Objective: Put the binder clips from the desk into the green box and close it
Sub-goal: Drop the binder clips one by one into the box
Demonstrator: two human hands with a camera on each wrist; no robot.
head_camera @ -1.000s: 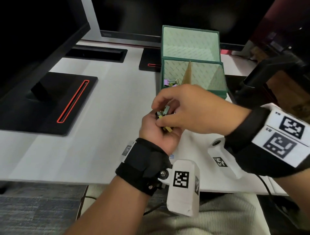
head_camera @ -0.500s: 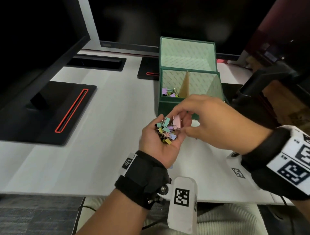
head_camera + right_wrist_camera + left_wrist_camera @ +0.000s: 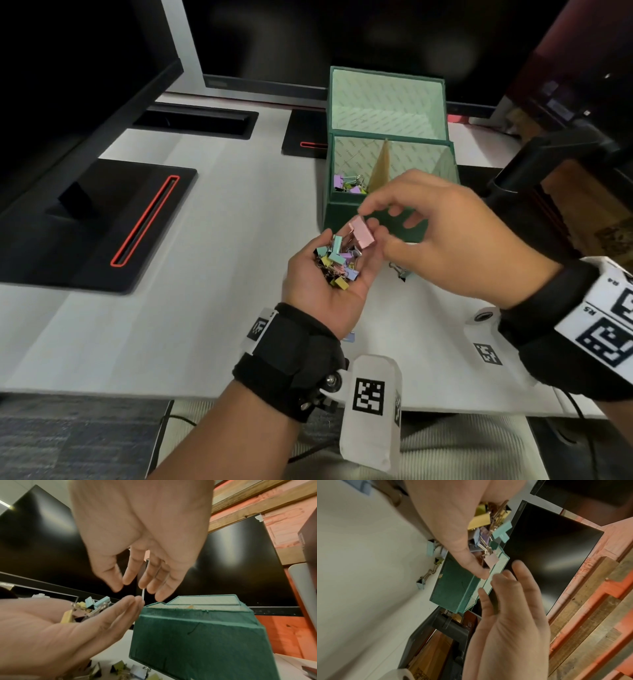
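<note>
The green box [image 3: 376, 219] stands open on the white desk [image 3: 205, 308], its lid [image 3: 387, 102] upright behind it. Some binder clips [image 3: 347, 183] lie in its left compartment, beside a cardboard divider [image 3: 380, 168]. My left hand [image 3: 342, 246] is palm up just in front of the box and carries a pile of coloured clips [image 3: 337, 265]. A larger pink clip [image 3: 361, 233] rests on its fingers. My right hand [image 3: 376, 228] hovers just above those fingers, relaxed and holding nothing. In the right wrist view its fingers [image 3: 130, 577] hang over the left hand [image 3: 85, 622]. Loose clips [image 3: 399, 272] remain on the desk.
Two black monitor bases [image 3: 102, 222] with red lines stand at the left and behind the box. A black chair arm [image 3: 548, 154] juts in at the right. More loose clips [image 3: 428, 574] lie by the box's front wall [image 3: 453, 582]. The desk's front edge is near my wrists.
My right hand, which was pinching among the clips in my left palm, has lifted off them and opened. The pink clip now lies on my left fingers. Both hands have edged toward the box.
</note>
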